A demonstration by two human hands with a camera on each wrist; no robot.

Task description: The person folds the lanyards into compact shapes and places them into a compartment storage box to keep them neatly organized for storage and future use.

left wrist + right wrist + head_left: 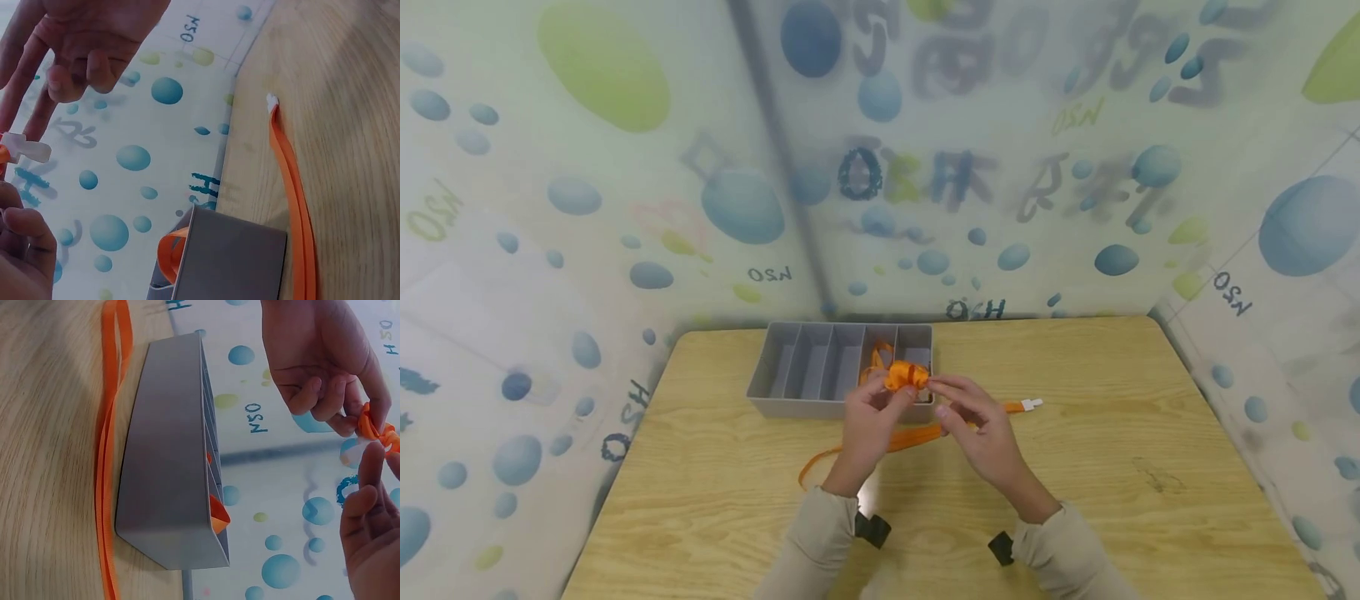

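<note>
Above the front right of a grey divided box (805, 408), my left hand (867, 421) pinches a rolled-up orange lanyard (907, 375) between thumb and fingers. A white plastic clip (31, 149) sticks out of the roll in the left wrist view. From the right side, my right hand (988, 437) touches the roll with outstretched fingertips, its lower fingers bent. Below both hands, a second orange lanyard (917, 437) lies stretched along the table in front of the box. Its white end (1032, 405) points right.
More orange strap (880, 357) lies in one of the box's right-hand compartments. The wooden table (700, 467) meets patterned walls (1037, 167) at the back and sides. Black pieces (872, 529) sit at my wrists.
</note>
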